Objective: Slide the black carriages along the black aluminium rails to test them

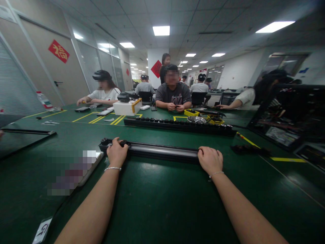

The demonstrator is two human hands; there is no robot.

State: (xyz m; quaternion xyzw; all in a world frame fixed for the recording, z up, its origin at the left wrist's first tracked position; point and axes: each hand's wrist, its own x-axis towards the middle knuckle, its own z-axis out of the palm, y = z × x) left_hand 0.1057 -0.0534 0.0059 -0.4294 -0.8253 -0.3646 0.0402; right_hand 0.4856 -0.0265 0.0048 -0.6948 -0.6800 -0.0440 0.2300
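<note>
A long black bar (162, 151) with a shiny grey strip along its top lies crosswise on the green table in front of me. Near its left end, my left hand (116, 152) is closed on it, thumb and fingers over the top edge. The fingers of my right hand (210, 159) curl over the right end, hiding that end from view. Small black parts show at the bar's left tip, beside my left fingers. Beyond it, roughly parallel, rests a second long black bar (177, 126) with a row of small pieces along its top.
A phone-like slab (91, 166), partly blurred out, lies left of my left hand. Further back stand a white box (124, 107) and a yellow tray (191, 112). An open black computer case (286, 115) occupies the right side. Several people sit around the table and behind it.
</note>
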